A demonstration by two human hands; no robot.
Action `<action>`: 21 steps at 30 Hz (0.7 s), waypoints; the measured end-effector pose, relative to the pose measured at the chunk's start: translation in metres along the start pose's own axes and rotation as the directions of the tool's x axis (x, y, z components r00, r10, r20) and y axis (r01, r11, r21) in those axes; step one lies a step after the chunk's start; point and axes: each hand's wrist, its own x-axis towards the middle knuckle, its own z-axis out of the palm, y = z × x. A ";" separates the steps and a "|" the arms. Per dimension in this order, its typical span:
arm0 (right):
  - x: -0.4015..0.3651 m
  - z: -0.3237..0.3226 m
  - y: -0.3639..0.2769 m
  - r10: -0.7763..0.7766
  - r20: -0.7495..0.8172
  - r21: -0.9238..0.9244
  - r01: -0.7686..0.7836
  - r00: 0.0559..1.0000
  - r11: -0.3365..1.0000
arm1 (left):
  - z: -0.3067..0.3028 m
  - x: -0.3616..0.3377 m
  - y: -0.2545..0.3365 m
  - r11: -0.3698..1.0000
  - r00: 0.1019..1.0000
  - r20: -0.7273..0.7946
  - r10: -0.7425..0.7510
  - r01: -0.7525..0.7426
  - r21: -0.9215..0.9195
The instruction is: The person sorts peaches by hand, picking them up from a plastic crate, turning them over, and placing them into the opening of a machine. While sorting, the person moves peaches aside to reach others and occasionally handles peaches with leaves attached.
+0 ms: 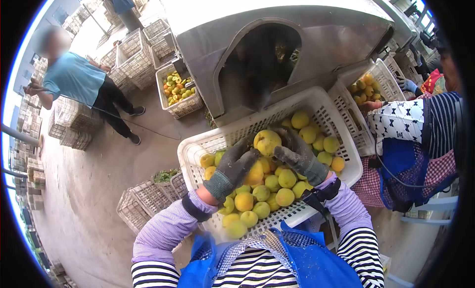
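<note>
Above the white crate (316, 101) heaped with yellow produce, one large yellow fruit (267, 141) is held between two gloved hands. At its left, the left hand (232, 166) is curled against the lower side; at its right, the right hand (299, 157) is closed over the opposite flank.

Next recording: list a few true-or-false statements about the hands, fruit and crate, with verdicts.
1. The left hand and right hand wear grey gloves. True.
2. The fruit held between them is red. False: it is yellow.
3. The white crate under the hands is filled with yellow fruit. True.
4. The machine behind the crate is made of wood. False: it is grey metal.
</note>
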 end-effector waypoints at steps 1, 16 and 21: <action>-0.002 0.000 -0.003 -0.026 -0.011 -0.112 0.025 1.000 0.993 | 0.001 -0.004 -0.002 0.983 0.991 -0.018 0.134 -0.130 0.130; 0.094 0.017 -0.047 -0.690 -0.033 -0.967 0.150 0.723 0.204 | -0.007 -0.007 0.018 0.771 0.819 -0.213 0.533 -0.366 0.521; 0.137 0.021 -0.058 -0.538 -0.043 -0.973 0.088 0.842 0.215 | -0.016 -0.016 0.022 0.743 0.827 -0.153 0.541 -0.384 0.549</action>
